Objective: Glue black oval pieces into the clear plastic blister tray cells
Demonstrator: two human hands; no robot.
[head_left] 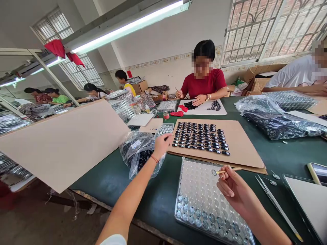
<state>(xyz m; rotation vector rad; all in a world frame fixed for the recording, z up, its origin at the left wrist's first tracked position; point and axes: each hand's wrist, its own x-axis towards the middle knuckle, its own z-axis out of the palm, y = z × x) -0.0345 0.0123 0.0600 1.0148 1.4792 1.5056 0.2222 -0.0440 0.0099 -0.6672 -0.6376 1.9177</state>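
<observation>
The person's right hand (233, 185) is pinched on a slim wooden stick (233, 169), whose tip carries a clear round disc (214, 173) over the tray. The left hand (162, 145) is at the near-left edge of a brown cardboard sheet; a small dark piece (167, 137) seems to be at its fingertips, but blur means one cannot tell whether they close on it. The step in hand looks to be handling a single disc on the stick. The next move would call for a steady, light grip so the disc does not slip.

Below the stick sits a clear tray (179, 187), with shiny round pieces (198, 222) in its near rows. Beyond it, black oval pieces (209, 149) lie in rows on the cardboard sheet (245, 146). A plastic bag (136, 144) of dark pieces stands left of it; tweezers (277, 204) lie to the right on the green worktop (160, 194).

Across the worktop a co-worker in a red shirt (217, 80) bends over a white board (221, 109). A tube lamp (133, 25) hangs overhead, and a barred window (252, 34) is set in the far wall.
</observation>
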